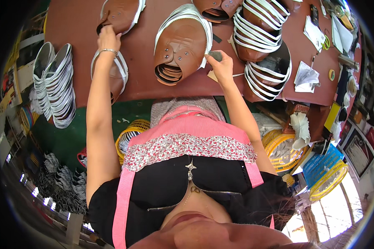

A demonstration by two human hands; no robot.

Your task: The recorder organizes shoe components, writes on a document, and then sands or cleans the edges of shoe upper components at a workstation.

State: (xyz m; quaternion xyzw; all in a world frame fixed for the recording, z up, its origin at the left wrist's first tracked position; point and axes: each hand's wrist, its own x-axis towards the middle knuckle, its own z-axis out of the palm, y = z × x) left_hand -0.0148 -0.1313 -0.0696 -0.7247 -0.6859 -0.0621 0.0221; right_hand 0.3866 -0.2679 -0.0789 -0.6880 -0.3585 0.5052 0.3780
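My left hand (108, 40) reaches to the far left of the table, its fingers closed on the near edge of a brown leather shoe upper (122, 14) with white edging. Below that wrist lies another brown upper (119, 76), partly hidden by my forearm. A stack of brown uppers (183, 39) with metal eyelets sits in the middle, its layered openings facing me. Beside its right edge, my right hand (221, 66) pinches a small dark grey-green lump (215, 55) that looks like a stone or a worn block. Thumb and fingertips come close to the stack's white edging.
Nested brown uppers with white edging (259, 37) rise right of my right hand. White-edged stacks (56, 83) hang over the table's left edge. Papers (306, 76), green-handled scissors (326, 42) and a tape roll (331, 74) lie on the right. Yellow baskets (278, 145) stand below.
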